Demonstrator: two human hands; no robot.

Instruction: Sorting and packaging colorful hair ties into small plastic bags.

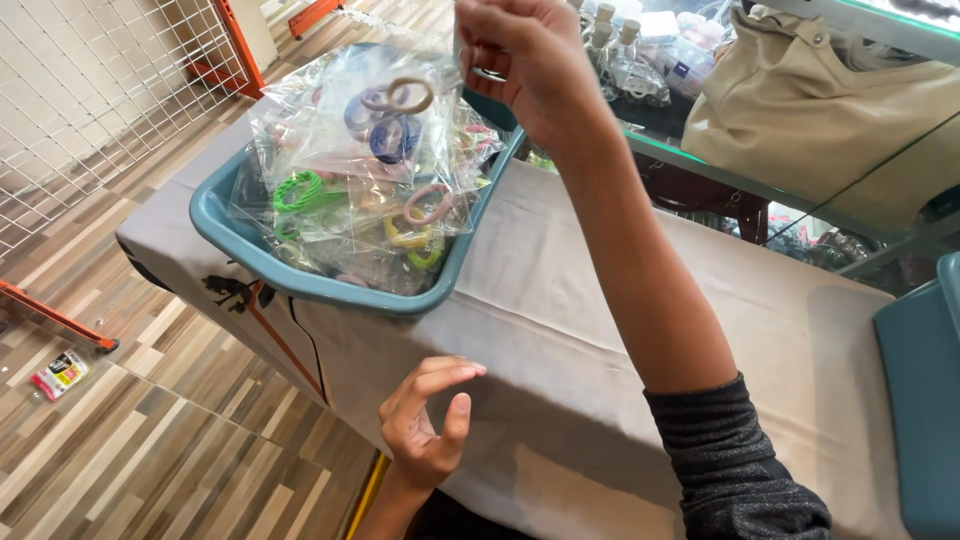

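My right hand (525,60) is raised at the top of the view, pinching the top edge of a clear plastic bag (355,115) that holds several coloured hair ties. The bag hangs down over a blue plastic tub (300,285) filled with more clear bags of hair ties in green, yellow, pink and blue. My left hand (425,425) hovers low near the front edge of the cloth-covered table, fingers apart and curled, holding nothing.
A grey cloth (560,330) covers the table. A beige handbag (810,100) sits on a glass counter behind, beside corked bottles (615,40). Another blue tub's edge (920,400) shows at right. A white wire grid (90,90) leans at left; a small packet (60,373) lies on the wood floor.
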